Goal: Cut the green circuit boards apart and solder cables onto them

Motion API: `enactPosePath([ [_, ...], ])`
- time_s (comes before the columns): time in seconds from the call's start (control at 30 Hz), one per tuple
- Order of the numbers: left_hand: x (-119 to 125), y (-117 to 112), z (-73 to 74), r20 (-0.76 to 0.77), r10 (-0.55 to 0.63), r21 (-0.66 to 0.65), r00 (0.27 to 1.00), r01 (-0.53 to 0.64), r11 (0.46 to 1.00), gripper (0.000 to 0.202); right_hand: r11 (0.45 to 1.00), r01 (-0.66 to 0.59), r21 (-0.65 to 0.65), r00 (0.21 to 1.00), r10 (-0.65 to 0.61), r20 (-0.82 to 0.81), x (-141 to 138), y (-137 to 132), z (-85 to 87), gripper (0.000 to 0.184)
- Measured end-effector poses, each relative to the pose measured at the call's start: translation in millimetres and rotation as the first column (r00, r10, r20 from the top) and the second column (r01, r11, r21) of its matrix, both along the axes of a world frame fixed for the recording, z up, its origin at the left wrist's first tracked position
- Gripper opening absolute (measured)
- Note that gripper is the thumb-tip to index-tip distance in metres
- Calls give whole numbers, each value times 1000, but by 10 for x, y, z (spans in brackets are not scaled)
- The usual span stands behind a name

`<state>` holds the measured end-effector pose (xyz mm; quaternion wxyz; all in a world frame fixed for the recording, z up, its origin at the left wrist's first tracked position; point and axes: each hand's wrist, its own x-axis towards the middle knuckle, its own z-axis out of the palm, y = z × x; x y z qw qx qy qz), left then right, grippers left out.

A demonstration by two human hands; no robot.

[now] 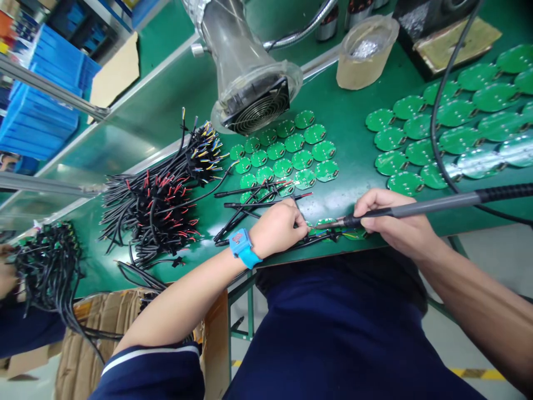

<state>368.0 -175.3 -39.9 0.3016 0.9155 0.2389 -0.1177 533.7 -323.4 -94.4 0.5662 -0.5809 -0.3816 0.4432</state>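
Two hands work at the near edge of the green counter [353,139], lower centre: the right hand [393,219] grips a soldering iron [433,204] like a pen, its tip at a round circuit board [327,223], while the left hand [277,226] pinches black wires [310,240] beside it.

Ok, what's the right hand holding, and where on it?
The right hand holds a soldering iron near the front of its grip, close to the tip, pinched between thumb and fingers like a pen.
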Motion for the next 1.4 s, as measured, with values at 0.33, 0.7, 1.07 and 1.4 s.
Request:
enactPosePath([
  [0.33, 44, -21, 34, -64, -4, 20, 998, 6, 1000, 16, 997, 74, 23, 993, -71, -90, -10, 22, -10, 3],
  [0.7, -23, -41, 39, -29, 10, 53, 1000, -9, 999, 20, 936, 340, 95, 940, -334, -72, -66, -228, -35, 9],
  [1.07, -325, -617, -57, 276, -177, 506, 945, 14, 862, 16, 968, 246, 44, 966, -241, -93, -24, -184, -61, 10],
  [1.4, -551, -927, -267, 279, -260, 413, 924, 129, 902, 35, 985, 152, 79, 984, -158, 82, -16, -201, 10, 9],
])
